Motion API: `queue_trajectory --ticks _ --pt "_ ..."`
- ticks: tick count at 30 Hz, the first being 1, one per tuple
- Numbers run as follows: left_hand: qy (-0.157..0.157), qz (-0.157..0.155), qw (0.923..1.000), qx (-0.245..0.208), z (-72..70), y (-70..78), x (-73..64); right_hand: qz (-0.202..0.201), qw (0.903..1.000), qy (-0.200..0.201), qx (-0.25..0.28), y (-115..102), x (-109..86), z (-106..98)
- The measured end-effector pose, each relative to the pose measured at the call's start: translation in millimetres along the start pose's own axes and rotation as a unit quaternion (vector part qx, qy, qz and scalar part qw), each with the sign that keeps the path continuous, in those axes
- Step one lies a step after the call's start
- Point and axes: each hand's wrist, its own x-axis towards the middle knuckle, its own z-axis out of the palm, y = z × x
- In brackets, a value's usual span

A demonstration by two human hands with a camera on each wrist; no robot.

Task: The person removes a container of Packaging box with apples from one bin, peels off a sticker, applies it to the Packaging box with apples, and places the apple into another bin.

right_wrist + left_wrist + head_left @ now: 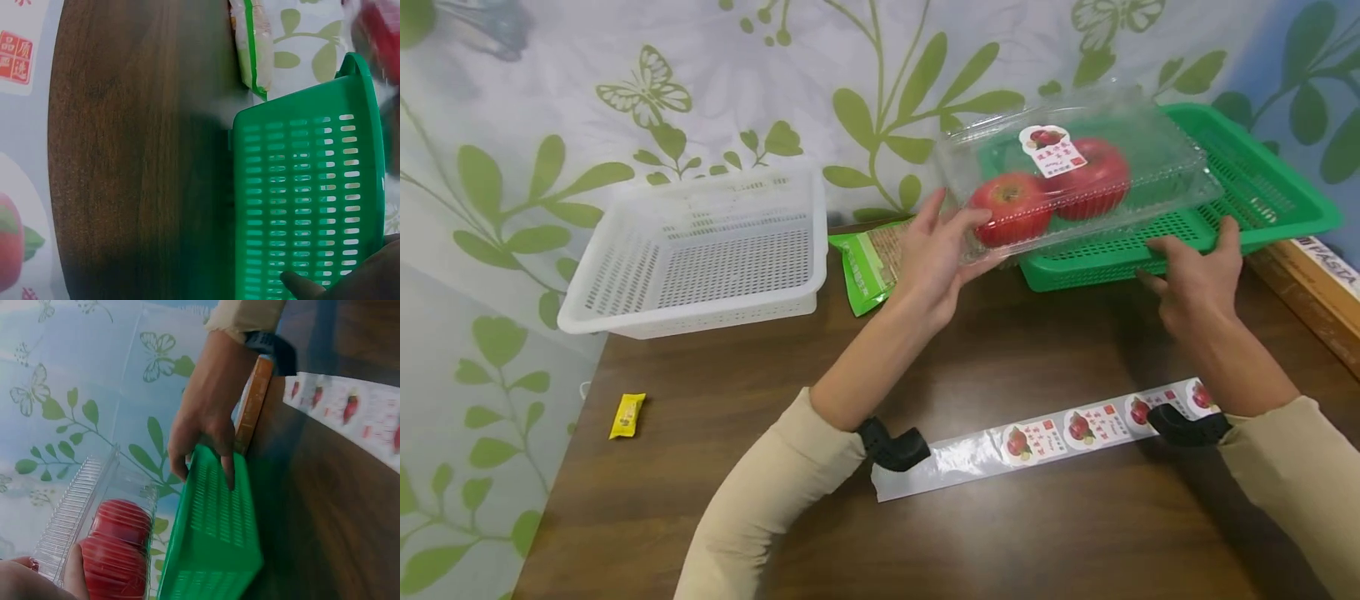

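Observation:
My left hand (928, 262) grips the near left end of a clear plastic clamshell box (1165, 162), raised above the table and tilted. Two red apples (1011, 208) sit inside it, and an oval-and-square label (1054, 151) is stuck on its lid. Behind and right of the box is a green plastic basket (1292, 187). With my right hand (1202, 275) I hold its near rim, fingers over the edge, as the left wrist view also shows. In the right wrist view the slotted wall of the green basket (300, 100) faces the camera. The box partly hides the basket's interior.
A white basket (737, 315) stands at the back left, beside a green-and-clear food bag (867, 271) partly behind my left hand. A strip of apple labels (955, 462) lies in front. A yellow packet (627, 415) is at left, a brown box (1311, 292) at right.

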Motion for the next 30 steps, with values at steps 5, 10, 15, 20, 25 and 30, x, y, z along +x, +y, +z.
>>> queue_trajectory --ticks 5,10,15,20,25,30 --pt "0.029 0.003 0.9996 0.0 31.8 -6.1 25.2 0.003 1.0 -0.002 -0.003 0 -0.2 2" --pt "0.052 -0.013 0.9985 0.009 53.1 -13.6 41.2 0.0 0.9998 -0.004 -0.019 1 -1.2 6" --pt "0.064 -0.029 0.9972 0.025 74.7 -21.9 49.6 -0.007 0.9997 -0.005 -0.024 0 -0.7 7" --pt "0.087 -0.04 0.9925 0.077 89.6 -34.5 54.3 -0.005 0.9995 0.001 -0.031 0 -2.7 7" --pt "0.109 -0.04 0.9825 0.146 98.5 -45.3 55.5 -0.006 0.9993 -0.001 -0.036 -1 -4.5 7" --pt "0.123 -0.056 0.9851 0.107 102.4 -57.6 59.2 -0.005 0.9992 0.001 -0.041 -1 -5.3 5"
